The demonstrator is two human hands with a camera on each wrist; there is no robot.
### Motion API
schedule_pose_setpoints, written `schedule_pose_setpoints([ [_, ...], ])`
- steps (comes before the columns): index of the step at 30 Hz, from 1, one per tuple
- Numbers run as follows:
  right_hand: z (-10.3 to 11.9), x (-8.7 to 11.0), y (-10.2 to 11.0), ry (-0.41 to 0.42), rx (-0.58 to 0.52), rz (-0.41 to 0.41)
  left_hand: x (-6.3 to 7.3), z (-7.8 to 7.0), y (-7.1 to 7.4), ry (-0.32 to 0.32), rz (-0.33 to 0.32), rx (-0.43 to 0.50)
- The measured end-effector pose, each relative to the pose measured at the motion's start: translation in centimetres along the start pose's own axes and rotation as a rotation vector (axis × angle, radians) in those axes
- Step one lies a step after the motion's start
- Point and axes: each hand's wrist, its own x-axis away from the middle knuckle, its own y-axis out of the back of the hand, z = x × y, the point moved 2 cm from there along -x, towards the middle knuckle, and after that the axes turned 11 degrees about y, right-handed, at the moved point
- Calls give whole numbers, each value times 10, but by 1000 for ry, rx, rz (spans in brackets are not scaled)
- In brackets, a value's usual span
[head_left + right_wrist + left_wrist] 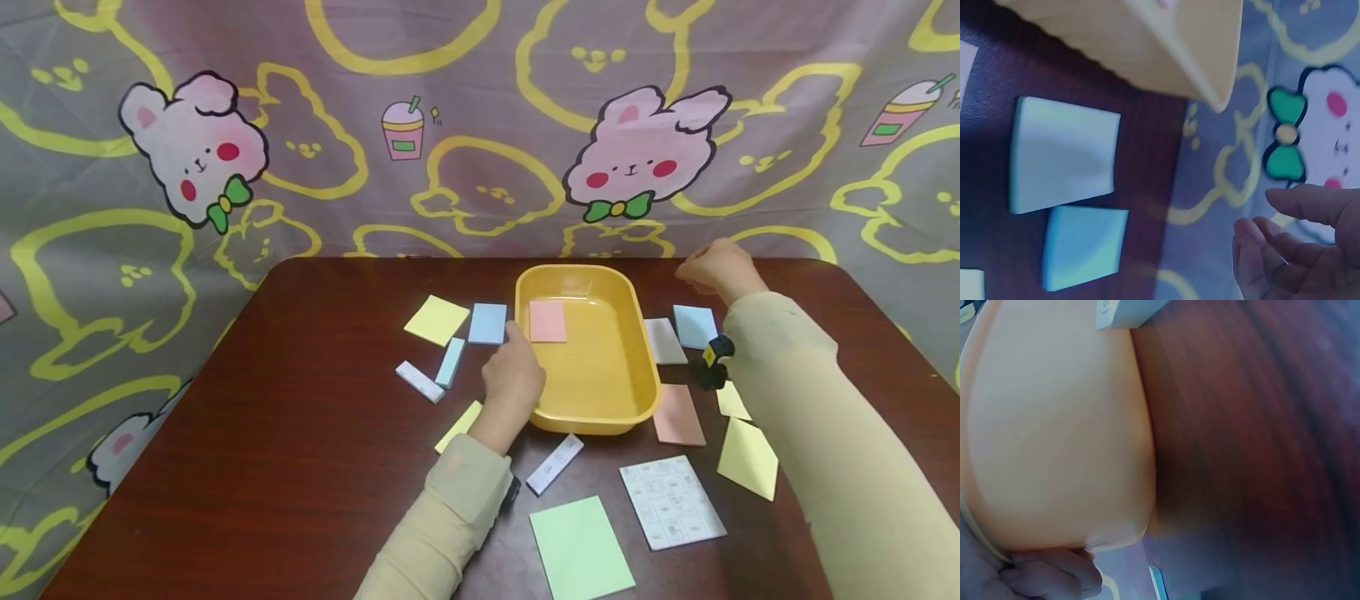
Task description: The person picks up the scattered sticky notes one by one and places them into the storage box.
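A yellow plastic tray stands on the brown table, with a pink sticky-note pad lying inside it toward the left. My left hand grips the tray's left edge; in the left wrist view its fingers curl against the yellow wall. Beyond the tray's right side, my right hand hovers above the table's far edge. Its loosely bent fingers hold nothing in the right wrist view. Nearest to it are a blue pad and a whitish pad, the latter beside the tray.
Left of the tray lie a yellow pad, a blue pad and narrow strips. In front are a white strip, a green pad and a printed white pad. A salmon pad and yellow notes lie right.
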Motion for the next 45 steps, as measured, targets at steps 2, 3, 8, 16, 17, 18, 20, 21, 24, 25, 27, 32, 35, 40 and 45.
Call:
schedule_pose_setpoints([
  [2,-11,1,3,-4,-8,12,0,0,0,2,0,-2],
  [3,-16,1,5,13,-3,21,0,0,0,2,0,-1],
  [8,-35,6,9,68,14,29,-1,0,-1,6,1,-2],
  [16,-54,13,-9,-114,53,78,-1,0,-2,4,-4,1],
  [17,-56,14,-12,-128,43,91,-1,0,-2,5,-3,1],
  [18,-59,14,-15,-144,35,102,-1,0,-2,5,-3,1],
  [20,-64,14,-20,-176,28,126,-1,0,-2,6,3,1],
  [21,-67,14,-22,-187,25,138,-1,0,-2,8,7,3],
  [24,-75,15,-27,-214,22,172,-1,0,-2,13,19,4],
  [25,-78,16,-28,-213,23,180,-1,0,-1,14,23,5],
  [27,-82,17,-29,-211,16,195,-1,-1,-1,15,25,6],
  [32,-86,18,-36,-221,5,204,-1,-1,-1,7,16,6],
  [35,-85,19,-40,-221,11,197,-1,-1,-1,5,14,3],
  [40,-80,22,-42,-208,51,182,-1,0,-1,4,17,6],
  [45,-77,23,-42,-178,82,175,-2,-1,-2,6,16,3],
])
